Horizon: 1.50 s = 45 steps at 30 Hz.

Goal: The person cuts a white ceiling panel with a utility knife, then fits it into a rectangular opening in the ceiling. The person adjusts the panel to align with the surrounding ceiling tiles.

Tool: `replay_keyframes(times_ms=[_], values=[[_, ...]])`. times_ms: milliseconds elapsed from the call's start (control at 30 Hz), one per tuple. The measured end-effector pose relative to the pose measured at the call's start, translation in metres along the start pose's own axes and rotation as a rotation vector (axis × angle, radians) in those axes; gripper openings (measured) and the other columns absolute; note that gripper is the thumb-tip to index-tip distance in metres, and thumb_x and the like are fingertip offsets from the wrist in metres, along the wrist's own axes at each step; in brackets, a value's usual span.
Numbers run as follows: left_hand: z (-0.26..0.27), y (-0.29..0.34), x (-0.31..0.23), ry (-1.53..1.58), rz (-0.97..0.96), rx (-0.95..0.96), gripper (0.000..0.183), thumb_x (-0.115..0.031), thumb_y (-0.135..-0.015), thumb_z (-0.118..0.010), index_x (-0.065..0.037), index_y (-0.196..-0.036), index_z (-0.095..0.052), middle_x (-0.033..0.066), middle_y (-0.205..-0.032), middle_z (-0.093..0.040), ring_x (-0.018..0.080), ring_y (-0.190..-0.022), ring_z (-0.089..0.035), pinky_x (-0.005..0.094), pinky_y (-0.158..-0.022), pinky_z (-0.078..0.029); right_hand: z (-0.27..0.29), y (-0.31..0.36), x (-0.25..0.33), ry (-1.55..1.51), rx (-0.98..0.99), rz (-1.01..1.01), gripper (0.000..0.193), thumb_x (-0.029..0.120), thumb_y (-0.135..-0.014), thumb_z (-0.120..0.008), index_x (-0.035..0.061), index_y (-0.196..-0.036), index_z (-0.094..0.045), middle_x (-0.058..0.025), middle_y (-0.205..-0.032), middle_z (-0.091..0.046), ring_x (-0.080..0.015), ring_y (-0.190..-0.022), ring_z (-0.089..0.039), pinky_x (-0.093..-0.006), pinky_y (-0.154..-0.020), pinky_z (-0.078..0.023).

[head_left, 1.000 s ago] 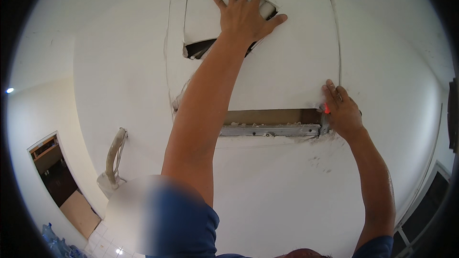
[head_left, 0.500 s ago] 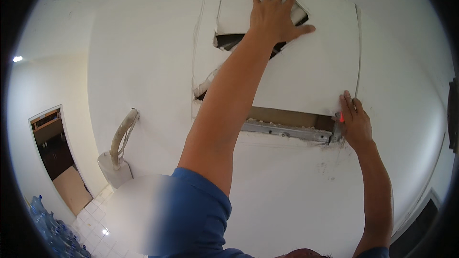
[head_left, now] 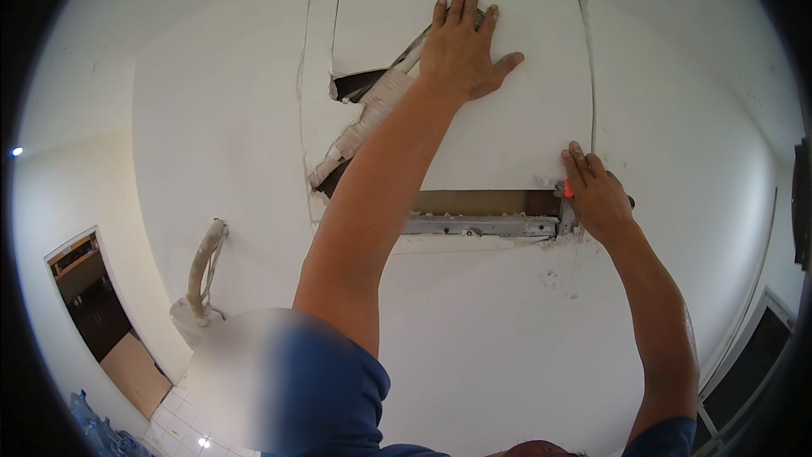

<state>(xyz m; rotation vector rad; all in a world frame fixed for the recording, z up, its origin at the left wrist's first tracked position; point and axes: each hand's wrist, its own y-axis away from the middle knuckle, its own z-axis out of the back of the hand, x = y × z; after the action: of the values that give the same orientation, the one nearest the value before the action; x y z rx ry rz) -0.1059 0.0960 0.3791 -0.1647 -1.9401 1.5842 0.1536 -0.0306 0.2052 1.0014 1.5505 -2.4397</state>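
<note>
A white wall panel (head_left: pixel 520 140) with a jagged diagonal cutout sits against the wall over a rectangular opening. My left hand (head_left: pixel 461 55) lies flat on its upper part, fingers spread, covering some of the cutout. Through the cutout shows a pipe (head_left: pixel 381 101) wrapped in pale tape. At the panel's lower right corner is my right hand (head_left: pixel 600 199), its upper fingers laid along the edge. It is closed around a tool with a red part (head_left: pixel 569 189) and a dark end (head_left: pixel 631 201); the palm hides its kind. Below the panel, a gap exposes a metal channel (head_left: pixel 482 226).
At left, a bent insulated pipe (head_left: pixel 203 262) comes out of the wall into a white box (head_left: pixel 190 322). Beyond it are a doorway (head_left: pixel 106 313) and blue plastic bottles (head_left: pixel 101 427) on a tiled floor. A dark framed window or door (head_left: pixel 744 372) stands at the lower right.
The view has shifted, so the panel sits further left. My left hand has slid rightward across the panel, uncovering more of the wrapped pipe. My right hand stays at the lower right corner.
</note>
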Motion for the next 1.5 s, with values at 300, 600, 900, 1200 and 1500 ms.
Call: replay_keyframes(times_ms=[300, 600, 900, 1200, 1500], values=[[0.016, -0.048, 0.032, 0.085, 0.133, -0.046, 0.062, -0.043, -0.107, -0.057, 0.003, -0.148, -0.055, 0.0244, -0.150, -0.056, 0.0386, -0.146, -0.043, 0.0498, -0.125, -0.030, -0.008, 0.004, -0.004, 0.043, -0.046, 0.018, 0.070, 0.015, -0.092, -0.069, -0.0020, -0.155, -0.044, -0.0177, -0.161, -0.048, -0.0317, -0.135, -0.053, -0.0391, -0.091, -0.060], [0.042, -0.076, 0.040, 0.548, 0.446, -0.136, 0.038, -0.026, -0.106, -0.060, 0.003, -0.128, -0.067, 0.0168, -0.113, -0.079, 0.0363, -0.105, -0.072, 0.0460, -0.103, -0.051, -0.011, 0.003, -0.001, 0.020, -0.085, 0.004, 0.070, 0.015, -0.092, -0.071, -0.0018, -0.155, -0.044, -0.0180, -0.161, -0.048, -0.0322, -0.135, -0.054, -0.0393, -0.092, -0.060], [0.072, -0.031, 0.018, 0.266, 0.144, 0.171, 0.090, -0.062, -0.103, -0.055, -0.009, -0.168, -0.024, 0.0220, -0.175, -0.015, 0.0403, -0.161, -0.014, 0.0524, -0.132, -0.015, -0.008, 0.004, 0.001, 0.015, -0.076, -0.004, 0.068, 0.015, -0.093, -0.070, -0.0018, -0.154, -0.046, -0.0183, -0.161, -0.049, -0.0335, -0.136, -0.053, -0.0398, -0.093, -0.060], [0.040, -0.017, -0.042, -0.180, 0.136, 0.238, 0.094, -0.080, -0.099, -0.039, -0.019, -0.169, -0.026, 0.0204, -0.176, -0.012, 0.0405, -0.163, -0.007, 0.0609, -0.131, -0.003, -0.011, 0.006, 0.001, 0.020, -0.082, -0.012, 0.065, 0.016, -0.095, -0.067, -0.0007, -0.154, -0.046, -0.0169, -0.162, -0.046, -0.0329, -0.135, -0.054, -0.0402, -0.094, -0.060], [0.046, -0.038, -0.042, -0.212, 0.189, 0.485, 0.089, -0.077, -0.100, -0.038, -0.021, -0.168, -0.029, 0.0185, -0.176, -0.014, 0.0406, -0.163, -0.008, 0.0614, -0.131, -0.005, -0.007, 0.006, 0.004, 0.069, -0.024, 0.002, 0.066, 0.009, -0.097, -0.063, -0.0015, -0.158, -0.040, -0.0178, -0.166, -0.041, -0.0336, -0.137, -0.053, -0.0377, -0.089, -0.061]])
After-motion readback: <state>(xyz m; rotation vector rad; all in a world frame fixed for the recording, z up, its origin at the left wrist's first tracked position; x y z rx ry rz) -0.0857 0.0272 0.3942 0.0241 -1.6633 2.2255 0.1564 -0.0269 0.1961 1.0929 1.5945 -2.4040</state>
